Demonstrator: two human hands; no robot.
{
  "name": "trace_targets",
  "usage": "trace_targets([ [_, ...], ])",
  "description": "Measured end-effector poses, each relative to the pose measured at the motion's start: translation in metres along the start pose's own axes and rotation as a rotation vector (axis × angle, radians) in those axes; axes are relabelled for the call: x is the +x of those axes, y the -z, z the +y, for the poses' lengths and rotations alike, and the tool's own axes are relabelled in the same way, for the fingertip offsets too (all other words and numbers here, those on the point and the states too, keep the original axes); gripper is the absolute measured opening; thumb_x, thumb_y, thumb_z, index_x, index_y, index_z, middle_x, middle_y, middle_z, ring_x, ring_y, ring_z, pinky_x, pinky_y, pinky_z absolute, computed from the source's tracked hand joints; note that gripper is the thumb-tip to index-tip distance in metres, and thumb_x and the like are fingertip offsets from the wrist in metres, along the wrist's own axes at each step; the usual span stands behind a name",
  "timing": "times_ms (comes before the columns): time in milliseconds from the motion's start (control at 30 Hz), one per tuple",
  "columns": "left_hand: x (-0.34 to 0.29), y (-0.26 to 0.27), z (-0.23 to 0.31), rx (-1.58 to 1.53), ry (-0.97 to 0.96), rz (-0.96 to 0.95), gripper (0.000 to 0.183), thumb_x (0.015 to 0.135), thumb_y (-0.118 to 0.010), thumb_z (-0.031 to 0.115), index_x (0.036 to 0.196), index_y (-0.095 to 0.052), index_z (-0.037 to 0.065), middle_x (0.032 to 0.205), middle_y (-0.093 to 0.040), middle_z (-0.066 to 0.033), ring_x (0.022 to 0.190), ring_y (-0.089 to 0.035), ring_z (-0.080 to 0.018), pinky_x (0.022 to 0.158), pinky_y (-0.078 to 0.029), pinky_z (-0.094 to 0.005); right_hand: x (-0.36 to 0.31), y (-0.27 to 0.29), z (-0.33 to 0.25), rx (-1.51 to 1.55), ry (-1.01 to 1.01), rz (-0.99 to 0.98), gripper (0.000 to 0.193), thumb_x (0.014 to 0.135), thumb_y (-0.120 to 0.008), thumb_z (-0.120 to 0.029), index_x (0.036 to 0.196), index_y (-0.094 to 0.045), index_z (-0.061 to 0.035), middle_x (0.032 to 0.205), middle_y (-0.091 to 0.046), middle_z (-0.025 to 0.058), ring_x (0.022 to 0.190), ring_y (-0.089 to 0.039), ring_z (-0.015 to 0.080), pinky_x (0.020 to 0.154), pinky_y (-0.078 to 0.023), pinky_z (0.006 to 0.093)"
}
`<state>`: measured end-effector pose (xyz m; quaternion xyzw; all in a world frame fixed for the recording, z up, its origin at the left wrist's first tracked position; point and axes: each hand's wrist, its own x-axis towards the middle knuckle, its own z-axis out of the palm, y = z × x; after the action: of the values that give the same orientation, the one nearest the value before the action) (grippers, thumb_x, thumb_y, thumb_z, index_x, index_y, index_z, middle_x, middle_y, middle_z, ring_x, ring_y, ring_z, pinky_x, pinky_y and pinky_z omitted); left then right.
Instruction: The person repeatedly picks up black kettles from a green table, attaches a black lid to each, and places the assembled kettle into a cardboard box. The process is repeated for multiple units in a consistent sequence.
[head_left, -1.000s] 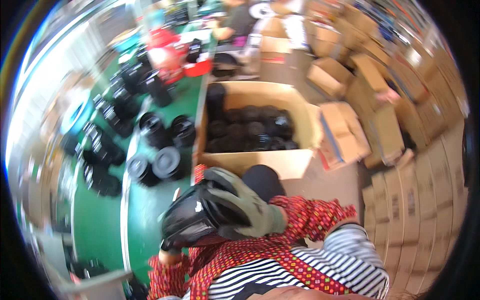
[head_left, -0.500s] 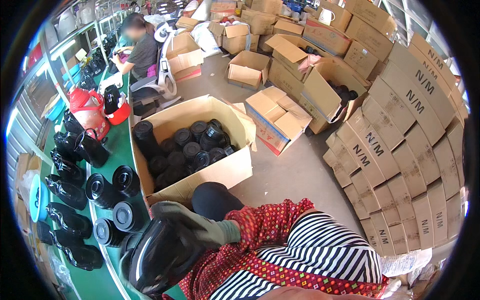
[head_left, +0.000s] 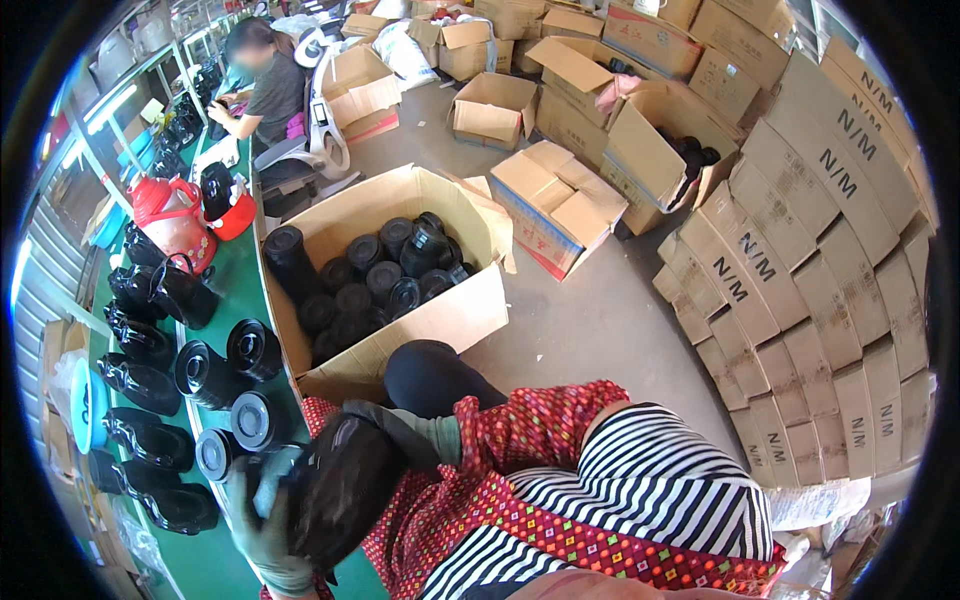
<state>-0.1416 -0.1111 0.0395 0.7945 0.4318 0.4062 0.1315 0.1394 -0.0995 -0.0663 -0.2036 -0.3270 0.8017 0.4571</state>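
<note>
A glossy black rounded plastic housing is held over my lap at the green table's edge. My right hand, in a dark grey-green glove, is closed over its upper end. Beside the housing's left side is my left hand, gloved too and smeared by motion, its fingers apart. Whether it touches the housing I cannot tell. Just beyond that hand, several black ribbed cylindrical parts stand on the table. Farther left lies a row of glossy black housings.
An open carton full of black cylinders stands ahead of my knee. A red flask and a blue basin are at the left. Stacked cartons rise at the right. A co-worker sits at the table's far end.
The housing has tipped more upright and shifted slightly right in my right hand. My left hand, hidden before, now shows at its left side. The view has tilted slightly.
</note>
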Motion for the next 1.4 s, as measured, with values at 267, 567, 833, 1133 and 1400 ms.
trace_targets([
  [267,0.014,-0.027,0.064,-0.145,0.299,-0.4,0.064,0.092,-0.076,0.032,0.147,-0.058,0.006,0.138,-0.067,-0.0204,0.12,-0.069,-0.032,0.101,-0.056,-0.0424,-0.02,-0.05,-0.054,-0.893,0.72,-0.199,0.094,0.091,-0.076,-0.06,0.164,-0.043,-0.0112,0.167,-0.037,0.0212,0.151,-0.042,0.0371,0.124,-0.034,0.0509],
  [567,0.024,-0.032,0.07,-0.331,0.429,-0.098,0.066,0.089,-0.079,0.044,0.142,-0.062,0.007,0.134,-0.069,-0.0171,0.119,-0.069,-0.0349,0.103,-0.054,-0.0432,-0.006,-0.052,-0.057,-0.664,0.85,-0.123,0.077,0.092,-0.076,-0.038,0.155,-0.051,-0.0006,0.167,-0.034,0.0239,0.157,-0.031,0.0391,0.129,-0.023,0.0499],
  [833,0.064,-0.01,0.066,-1.227,0.724,0.164,0.052,0.087,-0.081,0.031,0.13,-0.071,0.003,0.132,-0.071,-0.0166,0.117,-0.071,-0.0326,0.103,-0.055,-0.0417,-0.012,-0.028,-0.078,-0.038,0.445,0.144,0.06,0.112,-0.05,-0.04,0.158,-0.045,-0.002,0.147,-0.062,0.0149,0.131,-0.064,0.0252,0.113,-0.052,0.0392],
  [1133,0.055,0.001,0.046,0.472,0.184,-0.345,0.031,0.077,-0.074,0.008,0.108,-0.074,0.005,0.115,-0.071,-0.0194,0.1,-0.073,-0.0382,0.088,-0.059,-0.0436,-0.016,0.025,0.015,-0.421,0.263,0.254,0.057,0.112,-0.053,-0.032,0.157,-0.046,0.0014,0.157,-0.053,0.0171,0.145,-0.051,0.0282,0.125,-0.037,0.0407],
  [1400,0.039,0.022,0.038,-0.255,0.225,-0.299,0.078,0.082,-0.085,0.008,0.153,-0.053,0.006,0.149,-0.057,-0.0198,0.133,-0.064,-0.0345,0.107,-0.055,-0.0452,-0.014,-0.06,-0.068,-1.346,0.545,-0.328,0.104,0.068,-0.094,-0.01,0.16,-0.046,-0.0087,0.163,-0.042,0.0245,0.147,-0.047,0.0446,0.122,-0.04,0.0502],
])
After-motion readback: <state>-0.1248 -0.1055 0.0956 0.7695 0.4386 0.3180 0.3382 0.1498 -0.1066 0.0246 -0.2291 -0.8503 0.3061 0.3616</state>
